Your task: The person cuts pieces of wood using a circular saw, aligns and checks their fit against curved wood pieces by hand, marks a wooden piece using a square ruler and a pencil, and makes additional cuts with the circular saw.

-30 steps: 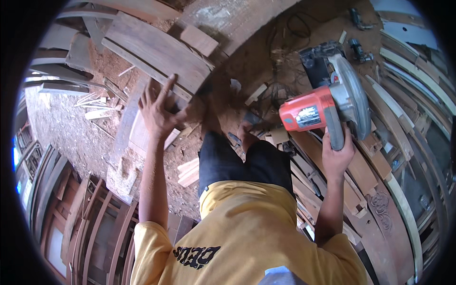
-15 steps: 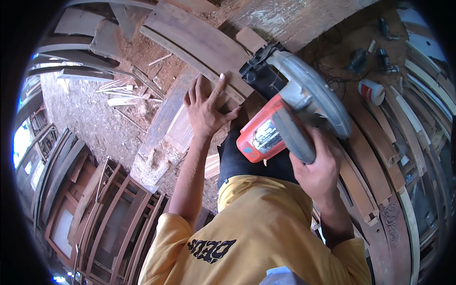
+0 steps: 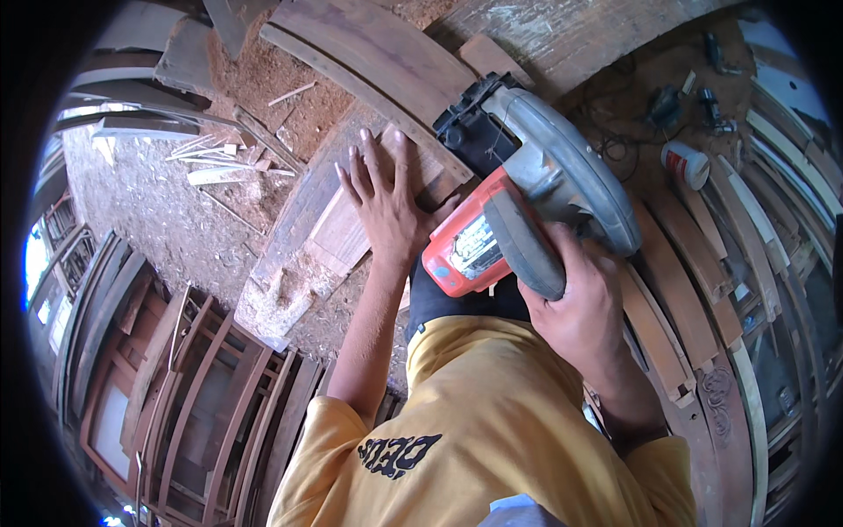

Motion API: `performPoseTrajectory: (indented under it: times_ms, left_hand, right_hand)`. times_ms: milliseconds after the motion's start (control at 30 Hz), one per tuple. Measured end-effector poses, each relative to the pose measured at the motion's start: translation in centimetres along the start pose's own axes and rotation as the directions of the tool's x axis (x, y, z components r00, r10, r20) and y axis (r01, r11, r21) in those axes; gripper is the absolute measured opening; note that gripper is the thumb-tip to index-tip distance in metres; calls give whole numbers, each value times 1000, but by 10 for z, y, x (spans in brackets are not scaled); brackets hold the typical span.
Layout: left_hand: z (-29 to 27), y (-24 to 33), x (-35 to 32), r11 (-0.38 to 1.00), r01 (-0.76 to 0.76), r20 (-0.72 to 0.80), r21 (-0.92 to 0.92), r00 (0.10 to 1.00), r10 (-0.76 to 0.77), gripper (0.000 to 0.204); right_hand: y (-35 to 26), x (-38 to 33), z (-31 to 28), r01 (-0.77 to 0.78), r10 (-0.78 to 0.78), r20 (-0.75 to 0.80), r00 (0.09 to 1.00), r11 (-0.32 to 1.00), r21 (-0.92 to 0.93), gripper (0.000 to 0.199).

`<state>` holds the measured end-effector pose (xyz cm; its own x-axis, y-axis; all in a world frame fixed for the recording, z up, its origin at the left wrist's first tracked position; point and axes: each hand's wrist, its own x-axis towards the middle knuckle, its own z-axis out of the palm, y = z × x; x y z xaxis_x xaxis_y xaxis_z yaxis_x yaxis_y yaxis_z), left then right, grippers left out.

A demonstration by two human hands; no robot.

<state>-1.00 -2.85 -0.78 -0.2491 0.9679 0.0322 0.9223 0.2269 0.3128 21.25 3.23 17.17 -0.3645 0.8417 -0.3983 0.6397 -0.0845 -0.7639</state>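
Observation:
A circular saw [image 3: 536,158] with a red motor housing and grey blade guard is held in my right hand [image 3: 580,303], its fingers wrapped round the dark rear handle. The saw's black base rests at the near right end of a wide brown board [image 3: 378,57]. A narrow wooden strip [image 3: 351,92] lies along that board's near edge. My left hand [image 3: 386,198] is spread flat, palm down, on a shorter light-brown board [image 3: 338,233] beside the strip. Its thumb points toward the saw's housing. The blade is hidden by the guard.
Sawdust and thin offcuts [image 3: 224,162] lie on the ground at left. Stacked wooden frames [image 3: 206,404] stand at lower left, and long planks [image 3: 676,281] at right. Small power tools [image 3: 665,110], cords and a white tub [image 3: 687,165] sit at far right.
My left hand has shifted from the strip's edge to lie flatter on the shorter board, fingers spread more. The saw in my right hand has moved slightly left.

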Motion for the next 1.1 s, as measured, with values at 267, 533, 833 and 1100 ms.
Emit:
performPoseTrajectory:
  times_ms: [267, 533, 833, 1100]
  left_hand:
    - [2, -14, -6, 998, -40, 139, 51, 990, 32, 100]
    - [12, -34, -16, 988, -81, 154, 133, 986, 60, 84]
    - [-30, -33, -74, 989, -140, 425, -40, 894, 144, 86]
    - [-38, -37, -76, 992, -123, 427, -29, 896, 123, 87]
  right_hand:
    - [-10, 13, -6, -13, 13, 91, 996, 1000, 1, 44]
    - [-8, 30, -3, 193, -192, 35, 981, 981, -15, 18]
    - [-2, 32, 12, 203, -203, 4, 979, 975, -88, 15]
    - [-14, 39, 15, 155, -155, 14, 988, 987, -34, 22]
